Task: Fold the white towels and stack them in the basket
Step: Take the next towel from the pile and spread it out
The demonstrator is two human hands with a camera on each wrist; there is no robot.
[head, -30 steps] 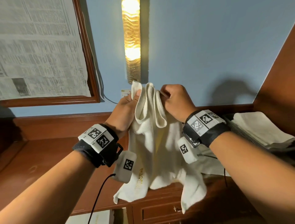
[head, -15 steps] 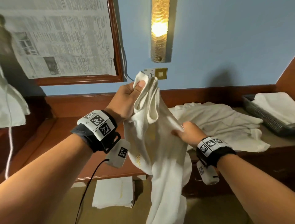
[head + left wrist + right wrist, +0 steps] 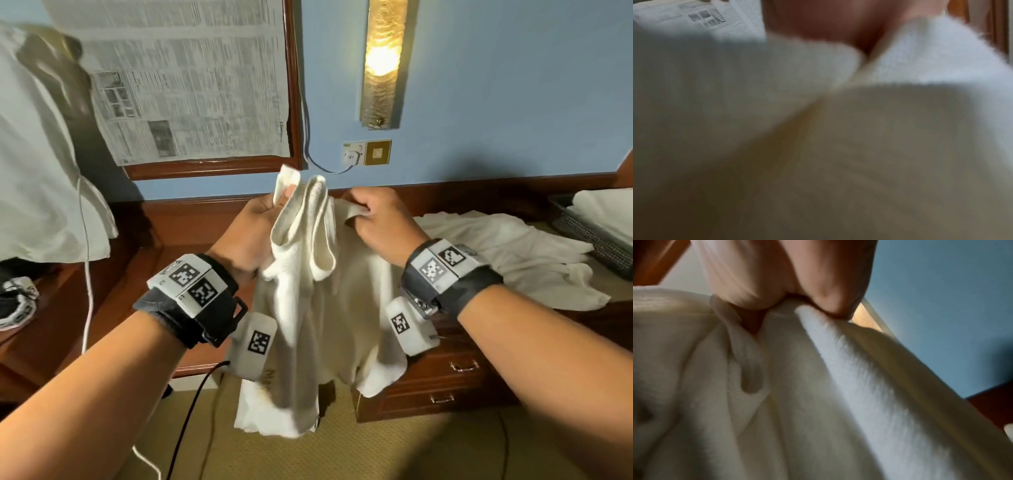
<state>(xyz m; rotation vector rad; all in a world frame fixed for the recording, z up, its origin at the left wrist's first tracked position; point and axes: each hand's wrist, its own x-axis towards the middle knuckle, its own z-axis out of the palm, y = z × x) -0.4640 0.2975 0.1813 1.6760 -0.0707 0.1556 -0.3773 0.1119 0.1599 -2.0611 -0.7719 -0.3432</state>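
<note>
A white towel (image 3: pixel 308 308) hangs in the air in front of the wooden desk, bunched in loose folds. My left hand (image 3: pixel 260 222) pinches its upper left corner between thumb and fingers. My right hand (image 3: pixel 373 219) grips the upper edge just to the right; the right wrist view shows the fingers (image 3: pixel 777 280) pinching a fold of the towel (image 3: pixel 818 386). The left wrist view is filled by blurred towel cloth (image 3: pixel 818 146). A dark basket (image 3: pixel 589 236) with a folded white towel (image 3: pixel 606 209) in it stands at the far right of the desk.
More white towels (image 3: pixel 513 257) lie crumpled on the wooden desk (image 3: pixel 455 380), which has drawers below. A framed newspaper (image 3: pixel 185 78) and a lit wall lamp (image 3: pixel 380 61) hang behind. White cloth (image 3: pixel 37 171) hangs at the left. Carpet lies below.
My right hand has come up from the towel's lower side edge to the top edge, close to my left hand. The left hand has kept its hold on the corner.
</note>
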